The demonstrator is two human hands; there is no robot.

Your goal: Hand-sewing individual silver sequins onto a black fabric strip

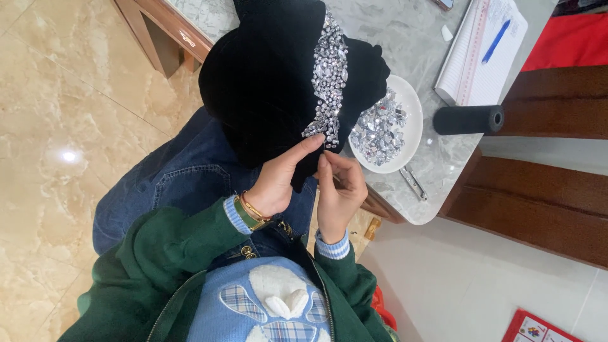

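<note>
The left hand [278,180] and right hand [339,193] pinch the near edge of a black velvet cloth [266,82] beside its silver rhinestone strip [329,76].

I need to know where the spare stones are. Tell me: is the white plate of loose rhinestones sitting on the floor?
No, the white plate of loose rhinestones sits on the grey marble table, beside the black fabric.

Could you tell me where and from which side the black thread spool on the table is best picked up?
Probably around its middle, from above. The spool lies on its side on the table, its long round flank bare; the notepad lies close on one side, while fingers can close across the width.
</note>
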